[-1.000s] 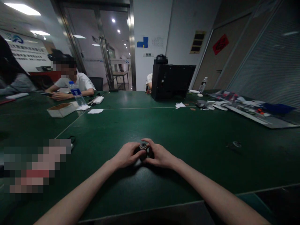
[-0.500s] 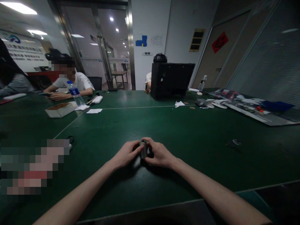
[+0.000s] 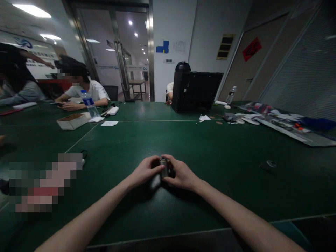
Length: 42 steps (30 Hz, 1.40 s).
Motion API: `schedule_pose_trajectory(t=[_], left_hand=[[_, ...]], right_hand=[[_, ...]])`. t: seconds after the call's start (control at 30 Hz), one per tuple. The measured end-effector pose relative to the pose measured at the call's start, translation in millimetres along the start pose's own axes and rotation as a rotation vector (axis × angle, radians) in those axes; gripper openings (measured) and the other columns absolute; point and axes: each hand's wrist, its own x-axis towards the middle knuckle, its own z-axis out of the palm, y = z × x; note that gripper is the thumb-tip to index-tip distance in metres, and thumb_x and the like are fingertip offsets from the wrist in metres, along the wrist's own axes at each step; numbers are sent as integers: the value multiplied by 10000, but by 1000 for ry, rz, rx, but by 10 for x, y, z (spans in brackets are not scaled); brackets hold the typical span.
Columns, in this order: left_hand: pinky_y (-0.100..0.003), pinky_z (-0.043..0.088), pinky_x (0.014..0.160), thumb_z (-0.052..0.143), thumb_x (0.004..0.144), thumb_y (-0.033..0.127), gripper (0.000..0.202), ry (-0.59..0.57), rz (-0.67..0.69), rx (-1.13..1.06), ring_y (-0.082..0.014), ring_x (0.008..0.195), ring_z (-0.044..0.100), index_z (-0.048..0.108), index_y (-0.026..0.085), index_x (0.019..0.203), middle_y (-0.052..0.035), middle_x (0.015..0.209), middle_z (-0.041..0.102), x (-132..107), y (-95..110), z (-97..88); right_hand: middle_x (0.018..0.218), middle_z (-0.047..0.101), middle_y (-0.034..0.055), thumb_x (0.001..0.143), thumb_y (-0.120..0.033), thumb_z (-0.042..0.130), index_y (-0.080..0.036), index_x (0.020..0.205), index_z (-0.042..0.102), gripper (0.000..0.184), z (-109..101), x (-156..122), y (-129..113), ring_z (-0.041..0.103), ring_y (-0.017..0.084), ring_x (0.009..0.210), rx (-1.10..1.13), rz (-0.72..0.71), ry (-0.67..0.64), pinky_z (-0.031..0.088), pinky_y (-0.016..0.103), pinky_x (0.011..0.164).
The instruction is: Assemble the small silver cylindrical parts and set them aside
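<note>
Cylinder — between left hand; right hand

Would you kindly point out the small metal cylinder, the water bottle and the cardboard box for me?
small metal cylinder (image 3: 164, 168): head view, on its shiny side wall.
water bottle (image 3: 88, 102): head view, on its blue label.
cardboard box (image 3: 67, 125): head view, on its pale front wall.

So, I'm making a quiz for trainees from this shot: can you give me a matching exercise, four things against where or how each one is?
1 metal cylinder
2 blue-labelled bottle
3 cardboard box
4 black case

A far middle of the table
B open-topped, far left
C pinched between left hand and right hand
D standing beside the cardboard box

Pairs: 1-C, 2-D, 3-B, 4-A
</note>
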Motion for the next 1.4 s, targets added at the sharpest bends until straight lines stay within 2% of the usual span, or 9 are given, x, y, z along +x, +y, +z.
schedule_pose_trajectory(t=[0.13, 0.23, 0.43, 0.53, 0.77, 0.93, 1.03, 1.17, 1.4], left_hand=[[-369, 422, 947, 605, 799, 314, 382, -25, -4, -152, -240, 1053, 574, 565, 149, 1142, -96, 1143, 620, 6, -2, -1], [-361, 438, 931, 602, 802, 319, 411, -55, -12, -215, -230, 1048, 583, 520, 156, 1171, -96, 1149, 611, 1, 3, 1], [-324, 480, 776, 630, 769, 426, 388, -9, -34, 28, -198, 853, 599, 552, 158, 1038, -56, 973, 634, -16, 23, 23], [-315, 478, 750, 640, 757, 414, 371, 3, -46, 66, -197, 828, 595, 579, 143, 1003, -55, 939, 634, -9, 29, 22], [-364, 433, 900, 645, 754, 334, 439, -80, -35, -126, -234, 996, 582, 580, 146, 1145, -88, 1109, 631, 9, 5, -29], [-379, 392, 966, 619, 779, 311, 410, -143, -59, -257, -236, 1083, 555, 567, 163, 1158, -77, 1142, 621, -18, 19, -26], [-362, 430, 906, 652, 755, 351, 457, -123, -84, -256, -221, 1023, 573, 524, 168, 1154, -70, 1105, 613, -16, 12, 11], [-335, 465, 772, 675, 731, 388, 412, -53, -150, -181, -207, 874, 595, 527, 133, 1018, -58, 946, 614, 8, -8, 47], [-336, 437, 881, 682, 740, 281, 426, -83, -159, -383, -217, 1021, 579, 533, 149, 1116, -87, 1110, 612, -8, 68, -8]], right_hand=[[975, 610, 46, 704, -336, 700, -230, 1347, 325, 751, -8, 7, 21, 574, 154, 753, 10, -6, -12, 442, 274, 686], [963, 621, 44, 702, -346, 702, -230, 1334, 334, 740, -12, 11, 10, 591, 164, 765, -5, -2, -12, 442, 273, 680], [948, 638, 46, 702, -343, 693, -212, 1307, 360, 703, -16, 14, -32, 611, 171, 758, -47, 37, -4, 441, 275, 678], [965, 635, 51, 699, -341, 702, -215, 1318, 357, 719, -27, 14, -38, 612, 177, 783, -46, 22, -22, 444, 283, 696], [984, 623, 49, 687, -341, 726, -232, 1337, 329, 770, -30, 14, -6, 595, 159, 747, -3, -9, -40, 445, 279, 675], [977, 629, 54, 682, -359, 729, -217, 1307, 364, 738, -25, 13, -14, 607, 173, 781, -2, -11, -19, 451, 289, 696], [985, 635, 61, 688, -378, 719, -210, 1282, 389, 700, -20, 18, -24, 618, 180, 784, -9, 13, -5, 450, 286, 690], [974, 640, 64, 681, -378, 727, -203, 1275, 386, 707, -7, 21, -23, 624, 188, 776, -29, 16, -20, 447, 283, 674], [1022, 615, 69, 697, -327, 720, -207, 1335, 332, 757, -41, 11, -4, 596, 177, 810, 11, -65, -40, 454, 294, 714]])
